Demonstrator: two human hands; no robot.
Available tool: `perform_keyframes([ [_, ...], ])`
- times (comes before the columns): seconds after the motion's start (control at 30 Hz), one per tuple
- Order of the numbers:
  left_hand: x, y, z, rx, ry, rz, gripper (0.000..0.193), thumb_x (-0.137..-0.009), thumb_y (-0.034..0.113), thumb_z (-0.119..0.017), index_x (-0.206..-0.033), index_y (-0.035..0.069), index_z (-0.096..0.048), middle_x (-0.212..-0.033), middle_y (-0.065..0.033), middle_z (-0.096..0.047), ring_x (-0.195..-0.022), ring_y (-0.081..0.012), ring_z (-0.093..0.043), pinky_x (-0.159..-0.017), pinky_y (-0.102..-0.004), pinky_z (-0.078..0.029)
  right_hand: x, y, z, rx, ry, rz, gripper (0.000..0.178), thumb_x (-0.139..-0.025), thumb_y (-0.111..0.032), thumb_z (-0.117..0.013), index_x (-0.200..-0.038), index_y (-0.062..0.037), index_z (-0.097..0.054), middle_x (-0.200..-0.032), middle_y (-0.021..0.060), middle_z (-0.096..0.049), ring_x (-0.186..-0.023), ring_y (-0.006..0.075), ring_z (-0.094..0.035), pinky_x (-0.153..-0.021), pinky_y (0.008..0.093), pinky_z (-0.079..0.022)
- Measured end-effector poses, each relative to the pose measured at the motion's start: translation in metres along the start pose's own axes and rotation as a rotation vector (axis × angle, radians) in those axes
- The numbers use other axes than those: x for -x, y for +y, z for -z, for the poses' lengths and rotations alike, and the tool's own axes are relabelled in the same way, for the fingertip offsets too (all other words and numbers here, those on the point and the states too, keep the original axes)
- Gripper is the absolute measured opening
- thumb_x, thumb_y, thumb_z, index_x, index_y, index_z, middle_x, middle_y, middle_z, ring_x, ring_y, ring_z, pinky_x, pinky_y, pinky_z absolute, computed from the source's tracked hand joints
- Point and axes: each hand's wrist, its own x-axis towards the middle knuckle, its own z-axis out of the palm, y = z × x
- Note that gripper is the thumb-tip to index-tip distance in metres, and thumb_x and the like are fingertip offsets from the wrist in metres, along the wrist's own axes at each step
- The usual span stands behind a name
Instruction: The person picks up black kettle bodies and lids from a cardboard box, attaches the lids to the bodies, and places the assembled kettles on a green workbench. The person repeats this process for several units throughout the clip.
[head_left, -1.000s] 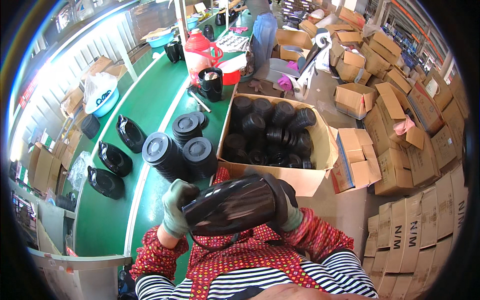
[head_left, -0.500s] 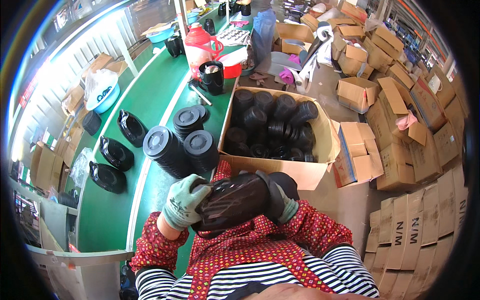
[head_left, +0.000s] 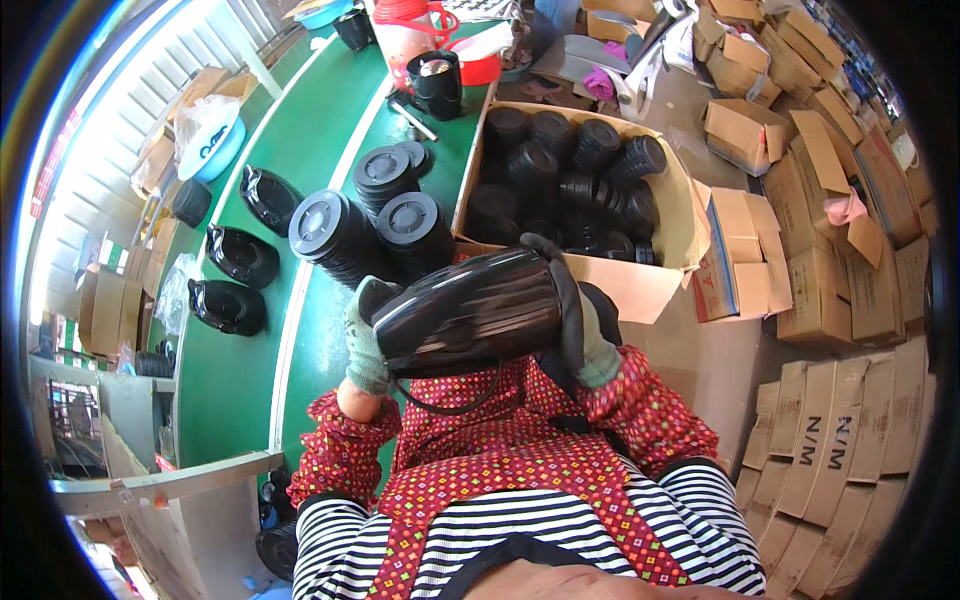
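Observation:
In front of my chest I hold a glossy black jug body (head_left: 470, 310) sideways, with a thin curved black strip hanging below it. My left hand (head_left: 368, 338), in a grey-green glove, is closed around its left end. The right hand (head_left: 592, 345), its glove dark at the fingers, wraps the other end. Beyond my hands, several stacks of round black lids (head_left: 330, 225) stand on the green work surface (head_left: 235, 400). Three similar black jug bodies (head_left: 242, 256) lie in a row to the left.
An open carton (head_left: 620, 285) holding stacks of black round parts (head_left: 535, 165) sits ahead to the right. Farther back are a black cup (head_left: 436, 90) and a red-and-white jug (head_left: 405, 40). A blue basin (head_left: 215, 150) is at the left; piled cartons (head_left: 840, 425) fill the right side.
Both hands have raised the jug body and turned it, so more of its smooth side shows. My view has shifted downward, moving the surroundings higher in the picture.

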Motion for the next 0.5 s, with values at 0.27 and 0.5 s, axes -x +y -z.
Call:
perform_keyframes([
  [0.27,0.005,0.006,-0.006,0.187,-0.165,-0.025,0.041,-0.08,0.014,-0.089,-0.111,0.004,-0.064,-0.104,-0.0068,-0.07,-0.097,-0.0175,-0.069,-0.089,-0.0349,-0.058,-0.002,-0.022,0.0,0.146,-0.133,0.098,0.082,-0.106,-0.058,-0.053,-0.164,-0.0031,-0.036,-0.165,0.0196,-0.038,-0.149,0.0322,-0.042,-0.124,0.0434,-0.032],
  [0.5,0.023,-0.021,-0.053,0.879,-0.445,0.339,0.042,-0.085,0.011,-0.084,-0.122,0.003,-0.064,-0.115,-0.0084,-0.071,-0.106,-0.0188,-0.068,-0.096,-0.0354,-0.056,-0.027,-0.075,-0.011,0.81,-0.649,0.596,0.093,-0.073,-0.066,-0.083,-0.153,-0.0234,-0.058,-0.169,0.0291,-0.029,-0.15,0.0576,-0.031,-0.12,0.0691,-0.028],
])
